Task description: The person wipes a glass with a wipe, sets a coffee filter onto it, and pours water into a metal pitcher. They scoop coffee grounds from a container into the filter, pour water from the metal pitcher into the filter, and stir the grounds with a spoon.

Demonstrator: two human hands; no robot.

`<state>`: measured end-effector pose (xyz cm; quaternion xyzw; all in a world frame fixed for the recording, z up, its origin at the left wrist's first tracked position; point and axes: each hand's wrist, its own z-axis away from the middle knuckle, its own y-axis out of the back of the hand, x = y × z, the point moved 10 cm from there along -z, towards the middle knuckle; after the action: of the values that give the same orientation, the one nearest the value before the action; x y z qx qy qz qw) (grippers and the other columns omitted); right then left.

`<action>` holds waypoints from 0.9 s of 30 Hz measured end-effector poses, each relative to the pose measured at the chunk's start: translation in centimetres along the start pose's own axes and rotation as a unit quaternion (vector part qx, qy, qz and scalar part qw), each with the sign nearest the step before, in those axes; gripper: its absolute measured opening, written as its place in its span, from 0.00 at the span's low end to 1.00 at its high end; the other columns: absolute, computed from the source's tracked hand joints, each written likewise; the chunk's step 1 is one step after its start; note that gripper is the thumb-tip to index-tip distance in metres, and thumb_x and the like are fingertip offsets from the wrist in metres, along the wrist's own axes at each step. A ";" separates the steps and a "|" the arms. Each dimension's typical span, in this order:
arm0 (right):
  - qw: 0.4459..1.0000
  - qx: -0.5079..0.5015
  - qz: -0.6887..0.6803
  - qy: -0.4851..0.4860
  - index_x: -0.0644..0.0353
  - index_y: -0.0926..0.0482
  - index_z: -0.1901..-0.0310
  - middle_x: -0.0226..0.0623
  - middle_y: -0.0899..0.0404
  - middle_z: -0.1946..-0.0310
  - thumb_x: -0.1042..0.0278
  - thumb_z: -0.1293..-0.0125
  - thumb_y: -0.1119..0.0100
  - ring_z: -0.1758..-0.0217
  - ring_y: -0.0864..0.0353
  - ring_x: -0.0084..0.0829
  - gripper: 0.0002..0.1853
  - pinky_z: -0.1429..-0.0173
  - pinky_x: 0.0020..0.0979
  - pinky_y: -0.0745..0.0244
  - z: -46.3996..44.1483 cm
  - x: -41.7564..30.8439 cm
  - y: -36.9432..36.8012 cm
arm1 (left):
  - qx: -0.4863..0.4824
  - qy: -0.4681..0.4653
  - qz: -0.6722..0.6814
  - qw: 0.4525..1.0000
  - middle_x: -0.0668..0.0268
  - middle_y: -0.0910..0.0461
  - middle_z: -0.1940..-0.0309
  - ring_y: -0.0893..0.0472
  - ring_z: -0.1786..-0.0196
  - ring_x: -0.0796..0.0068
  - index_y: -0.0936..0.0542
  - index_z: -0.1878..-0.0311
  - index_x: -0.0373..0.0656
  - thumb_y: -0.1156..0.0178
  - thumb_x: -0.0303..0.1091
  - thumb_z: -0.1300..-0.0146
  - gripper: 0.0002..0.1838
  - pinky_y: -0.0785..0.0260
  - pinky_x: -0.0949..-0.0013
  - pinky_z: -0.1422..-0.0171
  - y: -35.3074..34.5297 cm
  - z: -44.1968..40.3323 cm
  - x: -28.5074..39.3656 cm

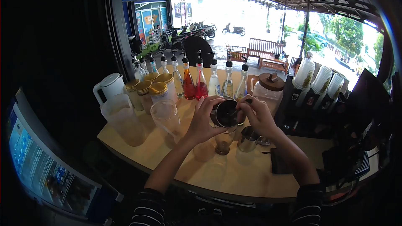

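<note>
My left hand [204,119] is wrapped around a dark metal cup [226,115], its open mouth tilted toward me. At the cup's right rim my right hand [258,116] is closed in a pinch on a thin stirring utensil [235,112], which reaches into the cup. The utensil's far end and the cup's contents are too dark to make out. Below the cup stands a clear glass [222,147] with something brown at its bottom; its top is partly hidden. A small metal pitcher [248,139] stands just right of it, under my right hand.
Pump-top syrup bottles [189,81] line the counter's back. Gold-lidded jars [159,90], a white kettle [109,87] and clear plastic pitchers [165,119] stand left. A wooden-lidded jar [270,90], stacked cups [305,74] and a dark pouch [282,161] are right.
</note>
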<state>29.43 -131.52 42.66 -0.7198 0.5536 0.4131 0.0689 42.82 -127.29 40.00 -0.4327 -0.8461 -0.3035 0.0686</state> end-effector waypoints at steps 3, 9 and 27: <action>0.999 -0.037 -0.009 -0.031 0.64 0.25 0.63 0.30 0.21 0.79 0.65 0.28 0.53 0.79 0.28 0.16 0.11 0.72 0.23 0.34 -0.4 0.0 -0.3 | -0.011 0.000 -0.002 1.000 0.63 0.27 0.47 0.30 0.40 0.57 0.31 0.43 0.45 0.24 0.39 0.63 0.40 0.45 0.52 0.31 -0.1 0.1 -0.4; 0.984 -0.154 0.073 -0.059 0.65 0.24 0.63 0.34 0.21 0.80 0.62 0.29 0.50 0.76 0.22 0.21 0.13 0.72 0.25 0.31 -1.5 -0.2 -0.9 | -0.053 -0.010 -0.047 0.997 0.62 0.27 0.45 0.30 0.39 0.57 0.31 0.42 0.46 0.24 0.40 0.63 0.41 0.46 0.51 0.30 -0.2 0.1 -0.4; 0.914 -0.177 0.357 0.071 0.61 0.26 0.64 0.40 0.20 0.74 0.61 0.33 0.45 0.64 0.20 0.41 0.11 0.43 0.41 0.36 -1.4 -4.3 -3.5 | -0.026 0.035 -0.052 0.998 0.63 0.26 0.48 0.27 0.41 0.60 0.30 0.42 0.46 0.23 0.38 0.66 0.43 0.38 0.55 0.33 0.0 0.3 -1.0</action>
<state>32.98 -127.76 45.20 -0.5016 0.6954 0.4494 -0.2508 43.45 -127.78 39.38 -0.3785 -0.8566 -0.3433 0.0715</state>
